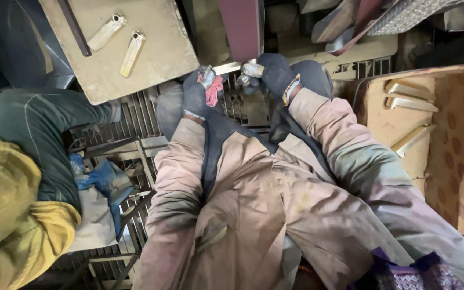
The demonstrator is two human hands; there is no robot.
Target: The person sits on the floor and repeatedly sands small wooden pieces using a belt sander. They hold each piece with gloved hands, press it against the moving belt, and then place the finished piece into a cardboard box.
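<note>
Co-worker, 9 o'clock: person in yellow top [6,215] and dark green trousers [44,139], sat on floor grating [135,123]; hands not in view.
Blue rag, 8 o'clock: crumpled cloth [100,180] on grating nr that person's leg.
Board, 11 o'clock: tan board [157,48] w/ two pale metal bars [119,43] lying side by side, apart; dark strip along its left part.
Left hand [195,95]: dark glove, fingers closed round a red cloth [214,90] and left end of a metal piece [226,68], approx 12 o'clock from the chest.
Metal piece: pale bar held up betw. both hands, just under a maroon upright [241,27]; touching it or not, can't tell.
Right hand [275,72]: dark glove, yellow-trimmed cuff, fingers curled tight on right end of piece.
Tray, 3 o'clock: cardboard box [457,145] w/ spotted liner, several like bars [409,96] inside.
Progress (judgement): looks mid-run; the piece in hand is being wiped or finished, two bars on board and a few in box. Which pile is done vs. waiting, can't tell.
Hidden: bar's middle mostly covered by gloves + cloth; machine at top cut off; wearer's legs hide grating below; bottom-right purple fabric [404,274] unclear.
</note>
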